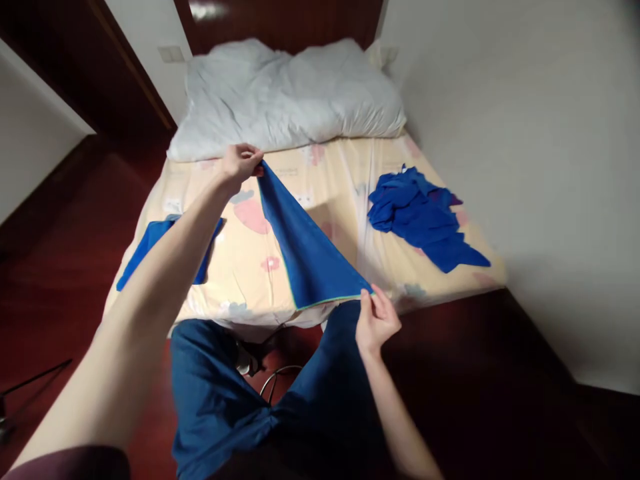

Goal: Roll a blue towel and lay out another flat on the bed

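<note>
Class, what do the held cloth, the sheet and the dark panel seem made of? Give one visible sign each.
Cloth: matte, thin textile, fibre unclear; its long edge pulls straight.
Sheet: soft printed fabric, perhaps cotton; it wrinkles.
Panel: probably varnished wood; dark reddish-brown with a glossy highlight.

The blue cloth (310, 243) — green-edged, drawn into a triangle — stretched above the bed (240, 263), lower side by its near edge.
</note>
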`<state>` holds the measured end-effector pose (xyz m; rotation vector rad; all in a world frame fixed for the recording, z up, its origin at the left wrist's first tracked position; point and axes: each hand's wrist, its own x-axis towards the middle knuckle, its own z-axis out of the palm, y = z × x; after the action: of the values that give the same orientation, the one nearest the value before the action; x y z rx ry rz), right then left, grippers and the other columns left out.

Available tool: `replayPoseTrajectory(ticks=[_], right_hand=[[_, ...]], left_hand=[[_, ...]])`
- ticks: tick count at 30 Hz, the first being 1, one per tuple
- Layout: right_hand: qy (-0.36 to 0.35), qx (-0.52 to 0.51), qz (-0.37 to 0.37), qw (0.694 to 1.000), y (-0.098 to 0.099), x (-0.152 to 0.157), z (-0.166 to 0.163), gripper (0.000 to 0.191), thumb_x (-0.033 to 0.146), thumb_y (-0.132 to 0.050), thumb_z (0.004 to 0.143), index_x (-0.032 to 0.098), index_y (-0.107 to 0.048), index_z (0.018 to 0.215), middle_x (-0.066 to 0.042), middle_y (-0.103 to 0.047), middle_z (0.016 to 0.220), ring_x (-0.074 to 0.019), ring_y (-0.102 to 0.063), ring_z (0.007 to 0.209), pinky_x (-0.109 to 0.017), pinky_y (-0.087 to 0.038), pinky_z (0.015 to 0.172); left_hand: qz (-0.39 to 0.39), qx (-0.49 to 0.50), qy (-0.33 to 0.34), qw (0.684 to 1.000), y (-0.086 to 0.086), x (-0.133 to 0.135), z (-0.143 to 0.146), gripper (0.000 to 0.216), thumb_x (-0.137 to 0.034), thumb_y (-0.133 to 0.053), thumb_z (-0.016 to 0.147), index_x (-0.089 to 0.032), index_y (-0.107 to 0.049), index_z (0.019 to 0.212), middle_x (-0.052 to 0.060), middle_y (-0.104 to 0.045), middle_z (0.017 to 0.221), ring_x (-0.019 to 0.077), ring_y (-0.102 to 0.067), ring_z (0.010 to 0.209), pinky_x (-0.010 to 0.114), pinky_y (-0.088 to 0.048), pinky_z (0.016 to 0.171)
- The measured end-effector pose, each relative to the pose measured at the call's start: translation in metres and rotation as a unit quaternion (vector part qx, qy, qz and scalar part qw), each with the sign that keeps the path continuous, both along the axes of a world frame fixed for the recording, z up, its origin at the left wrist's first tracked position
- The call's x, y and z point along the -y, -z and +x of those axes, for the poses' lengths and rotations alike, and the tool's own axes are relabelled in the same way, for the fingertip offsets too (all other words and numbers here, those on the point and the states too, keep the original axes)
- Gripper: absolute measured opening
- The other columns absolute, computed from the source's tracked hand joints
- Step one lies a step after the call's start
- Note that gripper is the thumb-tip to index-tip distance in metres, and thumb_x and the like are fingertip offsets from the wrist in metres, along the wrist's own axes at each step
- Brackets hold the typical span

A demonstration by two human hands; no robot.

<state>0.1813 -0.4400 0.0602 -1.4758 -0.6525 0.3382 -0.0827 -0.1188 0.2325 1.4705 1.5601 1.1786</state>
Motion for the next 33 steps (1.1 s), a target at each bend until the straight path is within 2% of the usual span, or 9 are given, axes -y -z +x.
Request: replayPoseTrajectory(ticks=[3,6,8,12,15,20,25,29,33], right_hand=[[-0.064,0.022,0.045,0.997,-0.049,-0.023,0.043,0.063,0.061,-0.085,0.077,0.008,-0.076,0.111,-0.016,-0.079,0.095,-0.0230,-0.077,0.083,-0.038,-0.065,0.081],[-0.131,0.048,0.099,0.985,-0.110,-0.053,0.078,0.060,0.056,-0.087,0.077,0.009,-0.076,0.113,-0.012,-0.078,0.091,-0.0187,-0.074,0.080,-0.037,-0.063,0.080],[-0.153,0.072,0.137,0.976,-0.152,-0.075,0.096,0.057,0.052,-0.087,0.078,0.009,-0.077,0.112,-0.011,-0.076,0.089,-0.0161,-0.072,0.077,-0.037,-0.062,0.079],[-0.187,0.116,0.163,0.962,-0.219,-0.114,0.116,0.045,0.045,-0.089,0.078,0.012,-0.078,0.106,-0.006,-0.075,0.084,-0.0142,-0.071,0.074,-0.036,-0.062,0.077],[-0.200,0.125,0.152,0.960,-0.248,-0.129,0.119,0.037,0.041,-0.093,0.074,0.016,-0.078,0.097,-0.004,-0.076,0.083,-0.0158,-0.073,0.075,-0.033,-0.064,0.075],[-0.219,0.158,0.144,0.952,-0.271,-0.128,0.110,0.030,0.035,-0.092,0.076,0.017,-0.078,0.095,-0.005,-0.076,0.083,-0.0186,-0.074,0.080,-0.035,-0.066,0.077],[-0.241,0.180,0.123,0.946,-0.278,-0.108,0.098,0.030,0.035,-0.092,0.075,0.018,-0.079,0.095,-0.007,-0.078,0.089,-0.0197,-0.075,0.084,-0.035,-0.066,0.079],[-0.271,0.163,0.085,0.945,-0.266,-0.081,0.095,0.033,0.035,-0.095,0.068,0.019,-0.080,0.094,-0.006,-0.078,0.087,-0.0190,-0.075,0.082,-0.034,-0.066,0.079],[-0.313,0.117,0.018,0.942,-0.241,-0.054,0.099,0.041,0.039,-0.099,0.060,0.020,-0.081,0.091,-0.004,-0.078,0.082,-0.0178,-0.074,0.076,-0.031,-0.065,0.073]], left_hand=[[0.039,0.052,0.030,0.997,-0.042,0.045,-0.031,0.010,-0.021,-0.073,0.091,-0.013,-0.067,0.094,0.005,-0.067,0.079,0.0158,-0.072,0.079,0.037,-0.062,0.088],[0.082,0.064,0.055,0.993,-0.077,0.087,-0.064,0.017,-0.014,-0.076,0.089,-0.010,-0.071,0.104,0.007,-0.071,0.087,0.0168,-0.073,0.085,0.041,-0.060,0.093],[0.113,0.050,0.044,0.991,-0.097,0.110,-0.083,0.022,-0.011,-0.077,0.087,-0.009,-0.074,0.108,0.007,-0.074,0.091,0.0167,-0.072,0.085,0.044,-0.060,0.095],[0.182,0.008,0.015,0.983,-0.125,0.144,-0.111,0.032,-0.020,-0.088,0.078,-0.009,-0.078,0.106,0.009,-0.079,0.092,0.0160,-0.069,0.081,0.037,-0.061,0.082],[0.207,0.001,0.001,0.978,-0.136,0.166,-0.123,0.039,-0.024,-0.093,0.069,-0.007,-0.080,0.101,0.011,-0.079,0.084,0.0142,-0.067,0.071,0.030,-0.058,0.068],[0.223,-0.026,-0.032,0.974,-0.145,0.201,-0.133,0.034,-0.021,-0.091,0.071,-0.007,-0.082,0.100,0.012,-0.078,0.081,0.0144,-0.068,0.067,0.034,-0.061,0.070],[0.226,-0.076,-0.040,0.970,-0.144,0.228,-0.150,0.033,-0.022,-0.090,0.073,-0.007,-0.082,0.101,0.011,-0.078,0.079,0.0160,-0.069,0.069,0.040,-0.064,0.078],[0.206,-0.098,-0.013,0.974,-0.124,0.247,-0.167,0.040,-0.033,-0.090,0.073,-0.008,-0.083,0.103,0.011,-0.078,0.080,0.0189,-0.071,0.071,0.046,-0.064,0.084],[0.114,-0.017,0.027,0.993,-0.088,0.269,-0.178,0.054,-0.050,-0.096,0.058,-0.012,-0.084,0.096,0.010,-0.077,0.080,0.0232,-0.072,0.073,0.045,-0.063,0.079]])
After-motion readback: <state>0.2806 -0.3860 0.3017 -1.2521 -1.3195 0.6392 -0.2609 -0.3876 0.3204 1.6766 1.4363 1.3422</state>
